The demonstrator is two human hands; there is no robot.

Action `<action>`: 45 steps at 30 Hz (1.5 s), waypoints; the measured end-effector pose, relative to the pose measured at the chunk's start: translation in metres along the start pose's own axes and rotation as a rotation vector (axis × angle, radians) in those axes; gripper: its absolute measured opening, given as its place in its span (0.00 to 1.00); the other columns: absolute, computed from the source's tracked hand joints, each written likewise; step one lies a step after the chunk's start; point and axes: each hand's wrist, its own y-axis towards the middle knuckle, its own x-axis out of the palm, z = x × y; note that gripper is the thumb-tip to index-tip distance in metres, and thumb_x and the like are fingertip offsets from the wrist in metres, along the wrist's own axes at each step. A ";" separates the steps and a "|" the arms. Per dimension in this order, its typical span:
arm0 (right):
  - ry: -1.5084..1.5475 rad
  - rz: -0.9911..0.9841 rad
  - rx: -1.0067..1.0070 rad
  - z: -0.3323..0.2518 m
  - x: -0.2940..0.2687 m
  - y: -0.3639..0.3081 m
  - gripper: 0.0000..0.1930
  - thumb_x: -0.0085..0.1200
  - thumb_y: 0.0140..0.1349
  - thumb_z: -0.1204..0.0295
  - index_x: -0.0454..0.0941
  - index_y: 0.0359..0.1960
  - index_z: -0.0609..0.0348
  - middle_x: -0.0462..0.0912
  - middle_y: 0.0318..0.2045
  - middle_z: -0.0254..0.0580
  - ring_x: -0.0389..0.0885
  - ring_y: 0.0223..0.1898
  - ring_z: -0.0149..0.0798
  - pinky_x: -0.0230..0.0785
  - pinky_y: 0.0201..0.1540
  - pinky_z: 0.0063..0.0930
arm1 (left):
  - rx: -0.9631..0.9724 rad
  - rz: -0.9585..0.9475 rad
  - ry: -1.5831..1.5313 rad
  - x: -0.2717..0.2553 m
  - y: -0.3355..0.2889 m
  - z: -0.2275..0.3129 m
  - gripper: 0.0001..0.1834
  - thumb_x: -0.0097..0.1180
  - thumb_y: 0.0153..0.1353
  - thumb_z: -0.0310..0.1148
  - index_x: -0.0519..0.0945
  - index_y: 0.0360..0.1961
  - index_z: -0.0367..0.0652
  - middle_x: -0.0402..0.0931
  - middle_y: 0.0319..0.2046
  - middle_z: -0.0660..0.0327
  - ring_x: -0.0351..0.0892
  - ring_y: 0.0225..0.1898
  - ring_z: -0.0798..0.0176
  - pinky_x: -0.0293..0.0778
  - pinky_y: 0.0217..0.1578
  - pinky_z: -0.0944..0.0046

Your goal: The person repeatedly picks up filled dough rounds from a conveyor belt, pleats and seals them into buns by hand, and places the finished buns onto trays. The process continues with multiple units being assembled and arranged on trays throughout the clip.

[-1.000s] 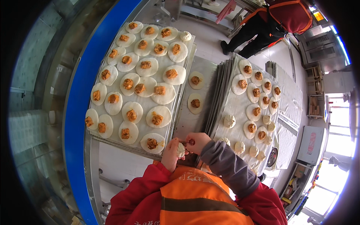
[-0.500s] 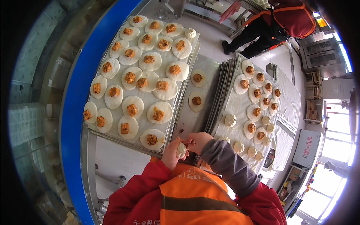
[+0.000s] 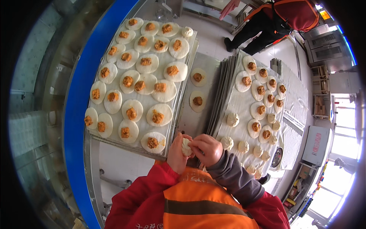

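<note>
A small white pleated bun (image 3: 186, 147) rests in my left hand (image 3: 176, 155), whose fingers curl round it. My right hand (image 3: 211, 149) pinches the bun's pleated dough from the right side, fingertips pressed on it. Both hands are in front of my orange apron (image 3: 198, 191), at the near end of the gap between two trays. Just left of them, a flat dough round (image 3: 153, 142) topped with orange-brown filling lies on the left tray. To the right, a finished pleated bun (image 3: 227, 143) sits on the right tray near my right hand.
The left tray (image 3: 110, 136) holds several filled dough rounds and one bun (image 3: 187, 31) at its far corner. On the right stack of trays (image 3: 223, 99) are filled rounds and pleated buns. Two filled rounds (image 3: 197, 101) lie between. Another person (image 3: 267, 26) stands at the far right.
My right hand has moved from behind the bun to its right side, fingers now on the pleats. The bun is slightly higher in view, still in my left hand.
</note>
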 end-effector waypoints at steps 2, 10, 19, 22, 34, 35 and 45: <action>-0.117 0.023 -0.062 -0.002 -0.004 0.001 0.10 0.61 0.48 0.77 0.83 0.34 0.57 0.81 0.34 0.36 0.83 0.34 0.39 0.77 0.36 0.30 | -0.060 0.110 -0.117 0.009 0.001 -0.002 0.21 0.37 0.74 0.53 0.74 0.42 0.49 0.76 0.34 0.68 0.76 0.32 0.70 0.71 0.30 0.67; -0.263 0.056 -0.194 0.001 -0.029 -0.001 0.15 0.60 0.42 0.71 0.81 0.36 0.54 0.79 0.33 0.31 0.79 0.35 0.37 0.72 0.37 0.30 | -0.031 0.104 -0.118 0.031 0.011 -0.008 0.21 0.37 0.75 0.54 0.74 0.42 0.49 0.76 0.34 0.67 0.75 0.34 0.70 0.70 0.32 0.68; -0.220 0.065 -0.051 0.025 -0.083 0.001 0.27 0.69 0.41 0.65 0.78 0.47 0.53 0.79 0.47 0.37 0.79 0.45 0.44 0.70 0.48 0.38 | -0.128 -0.350 0.027 0.084 0.048 0.002 0.35 0.31 0.69 0.65 0.70 0.56 0.45 0.75 0.45 0.62 0.76 0.46 0.65 0.75 0.41 0.63; -0.116 0.012 -0.025 0.056 -0.101 0.006 0.31 0.70 0.41 0.67 0.76 0.53 0.54 0.79 0.51 0.41 0.79 0.50 0.47 0.70 0.53 0.40 | -0.103 -0.323 0.103 0.109 0.072 -0.008 0.42 0.28 0.69 0.67 0.61 0.68 0.44 0.69 0.59 0.58 0.71 0.59 0.61 0.67 0.59 0.57; -0.345 0.006 0.260 0.196 -0.123 0.032 0.34 0.69 0.48 0.66 0.71 0.59 0.54 0.75 0.56 0.41 0.71 0.59 0.48 0.65 0.60 0.42 | 0.504 -0.191 1.092 0.168 0.246 -0.001 0.20 0.61 0.63 0.33 0.74 0.54 0.39 0.77 0.48 0.58 0.77 0.48 0.65 0.73 0.49 0.64; -0.347 -0.014 0.268 0.195 -0.127 0.029 0.34 0.68 0.49 0.66 0.71 0.60 0.54 0.75 0.57 0.41 0.71 0.59 0.47 0.65 0.61 0.42 | 0.699 -0.212 1.352 0.179 0.260 -0.001 0.26 0.65 0.59 0.35 0.73 0.55 0.36 0.77 0.50 0.53 0.78 0.48 0.59 0.74 0.50 0.60; -0.261 0.095 0.352 0.198 -0.162 -0.004 0.27 0.61 0.56 0.66 0.72 0.60 0.50 0.78 0.51 0.44 0.76 0.53 0.50 0.69 0.56 0.41 | 0.638 -0.095 2.126 0.247 0.296 -0.010 0.35 0.73 0.42 0.51 0.75 0.47 0.41 0.74 0.48 0.52 0.73 0.53 0.46 0.72 0.52 0.55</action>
